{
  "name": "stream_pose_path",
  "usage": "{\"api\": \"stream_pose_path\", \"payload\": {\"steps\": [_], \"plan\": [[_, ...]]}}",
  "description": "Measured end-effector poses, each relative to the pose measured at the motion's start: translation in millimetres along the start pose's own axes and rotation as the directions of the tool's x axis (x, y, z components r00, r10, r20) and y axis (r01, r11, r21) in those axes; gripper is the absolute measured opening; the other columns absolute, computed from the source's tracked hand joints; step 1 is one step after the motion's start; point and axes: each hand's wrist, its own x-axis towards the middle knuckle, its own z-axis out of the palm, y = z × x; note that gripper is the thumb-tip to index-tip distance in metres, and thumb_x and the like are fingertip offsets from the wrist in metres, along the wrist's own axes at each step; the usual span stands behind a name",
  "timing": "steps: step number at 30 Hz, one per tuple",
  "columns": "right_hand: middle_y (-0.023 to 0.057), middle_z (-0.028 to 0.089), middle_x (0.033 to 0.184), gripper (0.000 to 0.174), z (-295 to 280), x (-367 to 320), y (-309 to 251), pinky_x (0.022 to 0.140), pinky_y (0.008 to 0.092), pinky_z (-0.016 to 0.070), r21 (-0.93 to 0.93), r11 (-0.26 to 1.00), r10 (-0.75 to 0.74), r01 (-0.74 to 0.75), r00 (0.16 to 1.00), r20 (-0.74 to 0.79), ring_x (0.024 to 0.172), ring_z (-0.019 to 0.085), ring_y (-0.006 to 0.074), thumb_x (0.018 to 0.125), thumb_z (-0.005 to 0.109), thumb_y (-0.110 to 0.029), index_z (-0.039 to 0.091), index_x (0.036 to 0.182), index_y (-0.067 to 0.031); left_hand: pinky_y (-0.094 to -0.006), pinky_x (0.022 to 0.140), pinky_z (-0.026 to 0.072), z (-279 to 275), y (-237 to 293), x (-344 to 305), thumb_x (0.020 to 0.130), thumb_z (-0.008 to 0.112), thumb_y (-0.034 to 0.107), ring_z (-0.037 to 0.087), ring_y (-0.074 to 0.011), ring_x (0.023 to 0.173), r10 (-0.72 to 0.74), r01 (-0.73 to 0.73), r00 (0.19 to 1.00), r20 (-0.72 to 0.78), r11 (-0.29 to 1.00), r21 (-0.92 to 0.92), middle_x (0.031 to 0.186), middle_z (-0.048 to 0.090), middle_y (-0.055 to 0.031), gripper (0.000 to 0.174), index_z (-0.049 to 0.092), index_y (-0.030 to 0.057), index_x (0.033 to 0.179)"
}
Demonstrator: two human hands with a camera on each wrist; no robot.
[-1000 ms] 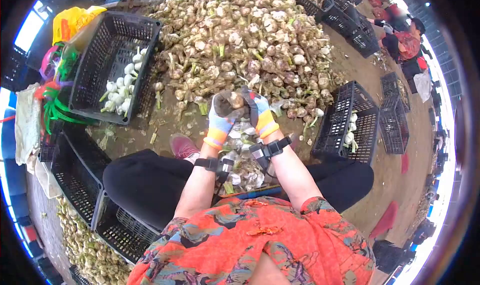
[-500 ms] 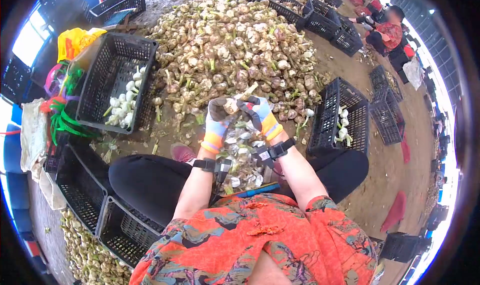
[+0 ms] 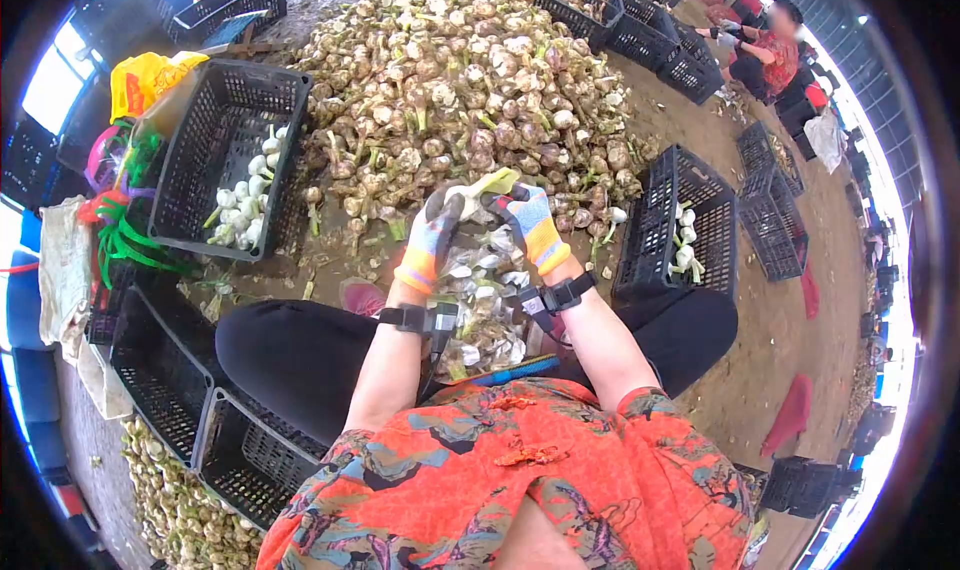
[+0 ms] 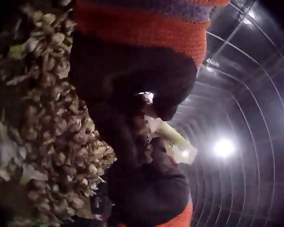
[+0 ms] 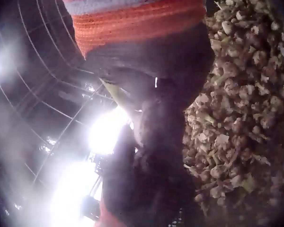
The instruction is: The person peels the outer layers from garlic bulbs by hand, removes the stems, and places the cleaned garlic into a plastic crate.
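Observation:
Both hands wear knitted gloves with dark palms and fingers, and they meet in front of the body. My left hand [image 3: 430, 234] holds the bulb end of a garlic head [image 3: 468, 194] that looks pale. Its green-white stem [image 3: 496, 181] points to the upper right, and my right hand [image 3: 529, 222] pinches the garlic by the stem side. In the left wrist view the stem [image 4: 176, 138] sticks out between dark gloved fingers, which hide most of the bulb. Beneath the hands lie loose papery skins [image 3: 490, 280] between the legs.
A large pile of unpeeled garlic [image 3: 460, 90] rises ahead. One black crate [image 3: 170, 205] at left holds white cleaned bulbs [image 3: 240, 210]; another crate [image 3: 722, 235] at right holds several more. Empty-looking crates [image 3: 160, 380] stand by the left knee. Another person [image 3: 775, 60] sits far right.
The garlic between the hands went from brown and dirty to paler, with its stem now showing toward the upper right. The fingers shifted around it, and the head view tilted slightly.

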Motion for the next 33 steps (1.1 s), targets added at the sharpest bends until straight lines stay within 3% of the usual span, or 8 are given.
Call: {"api": "stream_pose_path", "payload": {"steps": [3,7,9,12,16,22,27,33], "plan": [[0.0030,0.064,0.083,0.020,2.2,0.5,1.3,0.064,0.0223,0.0451,-0.050,0.998,-0.048,0.046,0.999,-0.022,0.070,0.056,0.0095,0.073,0.056,0.002,0.063,0.092,-0.0005,-0.0266,0.075,0.0483,-17.1,-27.3,18.2,0.077,0.061,0.006,0.055,-0.0149,0.091,0.420,-0.404,0.906,0.046,0.830,0.385,0.105,0.056,-0.0080,0.041,0.047,0.0004,0.115],[0.0056,0.063,0.077,0.015,-45.8,32.0,47.1,0.058,0.0244,0.0458,0.485,0.874,0.167,-0.029,0.955,-0.244,0.064,0.056,0.0110,0.072,0.051,0.003,0.063,0.080,-0.0009,-0.0260,0.077,0.0472,-16.8,-16.9,8.6,0.071,0.065,0.005,0.055,-0.0160,0.092,0.200,-0.220,0.951,0.238,0.974,0.062,0.109,0.054,-0.0100,0.054,0.042,-0.0017,0.119],[0.0099,0.063,0.077,0.015,-84.8,62.7,104.4,0.061,0.0335,0.0466,-0.547,0.836,-0.056,-0.042,0.985,-0.160,0.066,0.059,0.0228,0.073,0.058,-0.015,0.062,0.080,-0.0025,-0.0276,0.084,0.0446,-17.2,-13.9,7.9,0.069,0.062,-0.003,0.053,-0.0170,0.098,0.197,-0.218,0.958,0.209,0.973,0.081,0.109,0.052,-0.0077,0.060,0.039,0.0002,0.123],[0.0116,0.063,0.085,0.035,-31.9,5.4,8.7,0.077,0.0325,0.0451,-0.993,0.085,0.047,0.081,0.995,0.085,0.077,0.060,0.0235,0.067,0.066,-0.029,0.064,0.097,-0.0129,-0.0267,0.083,0.0437,-26.3,-19.7,16.4,0.070,0.065,0.002,0.051,-0.0148,0.098,0.292,-0.342,0.912,0.287,0.929,0.143,0.112,0.049,-0.0065,0.068,0.031,0.0027,0.130],[0.0113,0.063,0.088,0.029,-7.3,0.5,-34.7,0.072,0.0276,0.0466,-0.620,0.752,-0.078,0.223,0.965,0.252,0.079,0.061,0.0218,0.067,0.066,-0.012,0.063,0.094,-0.0019,-0.0262,0.076,0.0462,-22.7,-24.6,11.5,0.077,0.061,0.008,0.052,-0.0134,0.090,0.272,-0.362,0.920,0.282,0.867,0.343,0.105,0.050,-0.0056,0.061,0.031,0.0031,0.130],[0.0165,0.062,0.080,0.022,12.9,12.0,-69.7,0.066,0.0331,0.0469,-0.816,0.493,0.078,0.303,0.918,0.388,0.074,0.060,0.0264,0.065,0.062,-0.017,0.065,0.081,-0.0024,-0.0279,0.075,0.0461,-17.7,-19.7,13.3,0.087,0.040,0.002,0.052,-0.0165,0.086,0.109,-0.084,0.965,0.238,0.990,-0.114,0.104,0.050,-0.0084,0.043,0.032,0.0040,0.129],[0.0211,0.060,0.080,0.025,17.9,20.5,-61.3,0.068,0.0376,0.0471,-0.868,0.267,0.061,0.419,0.891,0.450,0.075,0.060,0.0323,0.066,0.057,-0.022,0.063,0.081,-0.0021,-0.0306,0.094,0.0354,-20.1,-25.5,12.2,0.074,0.060,0.004,0.043,-0.0188,0.110,0.283,-0.500,0.863,0.418,0.591,0.633,0.121,0.044,-0.0091,0.059,0.034,0.0024,0.126],[0.0184,0.060,0.083,0.023,-0.4,35.5,-18.6,0.071,0.0350,0.0457,-0.582,0.794,-0.093,0.175,0.981,0.168,0.079,0.058,0.0323,0.065,0.063,-0.017,0.061,0.082,-0.0018,-0.0275,0.075,0.0470,-19.4,-15.0,15.2,0.072,0.062,0.000,0.053,-0.0149,0.090,0.255,-0.248,0.964,0.080,0.965,-0.082,0.105,0.050,-0.0074,0.051,0.039,0.0016,0.118]]}}
